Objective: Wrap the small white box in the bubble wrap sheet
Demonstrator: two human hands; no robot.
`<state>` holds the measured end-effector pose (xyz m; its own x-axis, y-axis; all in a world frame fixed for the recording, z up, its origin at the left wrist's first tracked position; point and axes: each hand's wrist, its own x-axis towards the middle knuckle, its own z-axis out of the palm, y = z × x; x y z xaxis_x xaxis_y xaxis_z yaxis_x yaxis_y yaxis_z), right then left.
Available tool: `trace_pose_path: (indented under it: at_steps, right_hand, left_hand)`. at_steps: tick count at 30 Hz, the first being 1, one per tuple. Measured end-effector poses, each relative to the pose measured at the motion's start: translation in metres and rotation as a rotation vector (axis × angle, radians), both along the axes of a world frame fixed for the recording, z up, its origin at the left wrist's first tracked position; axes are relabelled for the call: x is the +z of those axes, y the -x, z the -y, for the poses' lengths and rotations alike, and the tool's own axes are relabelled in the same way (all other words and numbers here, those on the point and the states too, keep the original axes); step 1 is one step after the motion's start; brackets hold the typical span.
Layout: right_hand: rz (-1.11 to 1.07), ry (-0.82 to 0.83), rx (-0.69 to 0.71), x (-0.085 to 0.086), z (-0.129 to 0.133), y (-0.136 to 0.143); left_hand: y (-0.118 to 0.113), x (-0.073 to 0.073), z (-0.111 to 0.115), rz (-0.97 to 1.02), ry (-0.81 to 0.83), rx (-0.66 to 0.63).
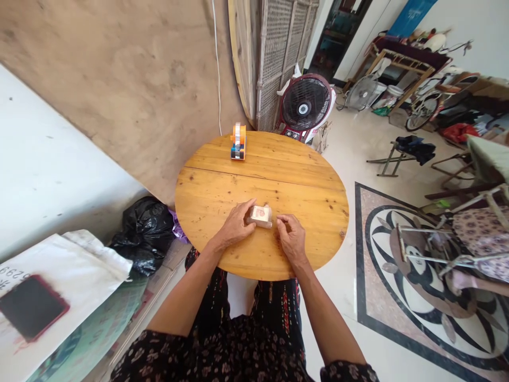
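A small pale box with a reddish mark on top, partly in clear plastic, lies near the middle of the round wooden table. My left hand holds its left end between thumb and fingers. To the right of the box, a small gap away from it, my right hand has its fingers curled together near the tabletop; whatever is between the fingertips is too small to tell. An orange and blue tape dispenser with a roll of tape stands at the table's far edge.
Beyond the table stands a dark red fan. A black plastic bag sits left of the table, with a tablet on a white sack nearby. A folding stool and a bicycle are at the right.
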<state>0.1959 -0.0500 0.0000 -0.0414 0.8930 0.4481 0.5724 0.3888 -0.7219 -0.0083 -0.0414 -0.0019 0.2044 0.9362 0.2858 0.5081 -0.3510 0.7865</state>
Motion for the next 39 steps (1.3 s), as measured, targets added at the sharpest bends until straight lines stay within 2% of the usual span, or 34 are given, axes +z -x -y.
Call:
trace_pose_path:
  at_steps: [11,18,22,30,35,39]
  right_hand:
    - [-0.023,-0.018,-0.006,0.000,0.001,0.001]
    - [-0.075,-0.015,0.054,0.006,-0.004,0.001]
    - [0.008,-0.008,0.148,0.014,-0.013,0.004]
    - [0.246,-0.050,0.233,0.023,-0.036,0.009]
    - [0.356,-0.108,0.245,0.024,-0.041,0.014]
    - [0.412,-0.183,0.222,0.026,-0.042,0.020]
  left_hand:
    - [0.003,-0.005,-0.002,-0.045,-0.007,0.013]
    - [0.001,-0.004,-0.003,-0.059,-0.016,0.023]
    - [0.001,-0.005,-0.003,-0.064,-0.015,0.025]
    - [0.001,-0.005,-0.003,-0.035,-0.071,0.005]
    - [0.002,-0.005,-0.004,-0.009,-0.085,-0.021]
    - [0.001,-0.004,-0.004,0.003,-0.038,0.008]
